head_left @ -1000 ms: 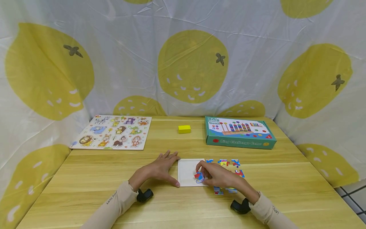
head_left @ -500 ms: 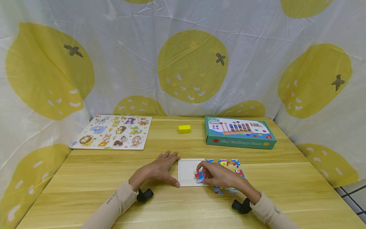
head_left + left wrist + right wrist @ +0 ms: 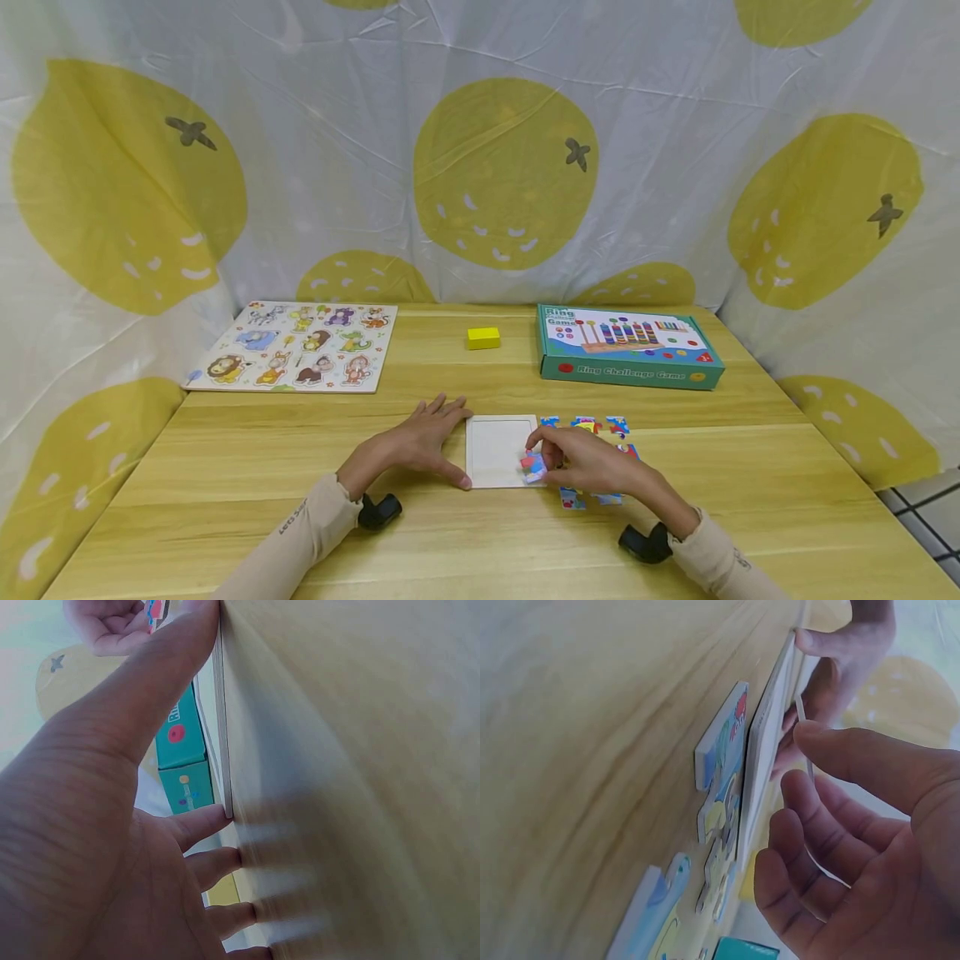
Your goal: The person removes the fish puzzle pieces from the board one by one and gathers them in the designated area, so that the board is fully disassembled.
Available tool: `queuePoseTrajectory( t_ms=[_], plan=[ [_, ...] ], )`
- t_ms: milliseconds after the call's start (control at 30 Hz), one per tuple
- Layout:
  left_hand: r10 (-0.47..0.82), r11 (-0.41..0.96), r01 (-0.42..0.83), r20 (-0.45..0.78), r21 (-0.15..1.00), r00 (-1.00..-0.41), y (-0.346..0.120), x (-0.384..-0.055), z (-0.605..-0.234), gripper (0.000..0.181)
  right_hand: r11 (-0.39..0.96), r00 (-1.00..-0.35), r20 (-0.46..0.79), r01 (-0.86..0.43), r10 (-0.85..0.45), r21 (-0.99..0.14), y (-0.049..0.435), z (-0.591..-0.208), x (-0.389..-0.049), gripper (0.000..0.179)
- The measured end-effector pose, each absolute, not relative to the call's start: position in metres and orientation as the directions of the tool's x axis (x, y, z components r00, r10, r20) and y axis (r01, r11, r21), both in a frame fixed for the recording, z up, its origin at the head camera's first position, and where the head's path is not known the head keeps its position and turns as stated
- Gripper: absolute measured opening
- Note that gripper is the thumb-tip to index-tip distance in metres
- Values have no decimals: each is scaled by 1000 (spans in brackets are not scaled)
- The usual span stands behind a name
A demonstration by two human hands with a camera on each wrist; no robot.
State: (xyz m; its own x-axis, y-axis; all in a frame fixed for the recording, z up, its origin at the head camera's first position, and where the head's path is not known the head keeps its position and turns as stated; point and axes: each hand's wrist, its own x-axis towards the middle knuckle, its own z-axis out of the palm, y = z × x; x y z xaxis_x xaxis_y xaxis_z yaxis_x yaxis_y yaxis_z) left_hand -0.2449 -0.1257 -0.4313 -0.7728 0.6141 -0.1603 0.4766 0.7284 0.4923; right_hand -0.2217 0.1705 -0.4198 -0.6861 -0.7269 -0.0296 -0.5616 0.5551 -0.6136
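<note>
My left hand (image 3: 416,442) lies with fingers spread at the left side of a shallow white puzzle tray (image 3: 491,454). Its thumb and index finger touch the tray's two left corners, as the left wrist view shows. Over the tray's right part, my right hand (image 3: 588,460) pinches a red and blue jigsaw piece (image 3: 534,468) between thumb and fingers. That piece appears edge-on, as a thin white line, in the right wrist view. Several loose jigsaw pieces (image 3: 724,742) lie flat right of the tray, partly hidden beneath my right hand in the head view.
An animal puzzle board (image 3: 300,348) lies at the back left. Behind the tray sits a yellow block (image 3: 483,338). A green Ring Challenge Game box (image 3: 630,375) stands at the back right, before a lemon-print curtain (image 3: 652,167).
My right hand has shifted slightly right with the jigsaw piece, whose printed face now turns more upward to the head camera. The left hand keeps its place at the tray.
</note>
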Motion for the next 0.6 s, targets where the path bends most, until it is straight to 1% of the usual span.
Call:
queuePoseTrajectory(
  t_ms=[300,600],
  plan=[
    [616,726,478,-158,494,-772,-125,-245,-431,103,564,-704,-34,-539,-710,-625,182,-418,-219,33],
    [617,725,479,-156,495,-771,-125,-244,-429,102,539,-702,11,-556,-712,-632,196,-419,-220,32]
  ],
)
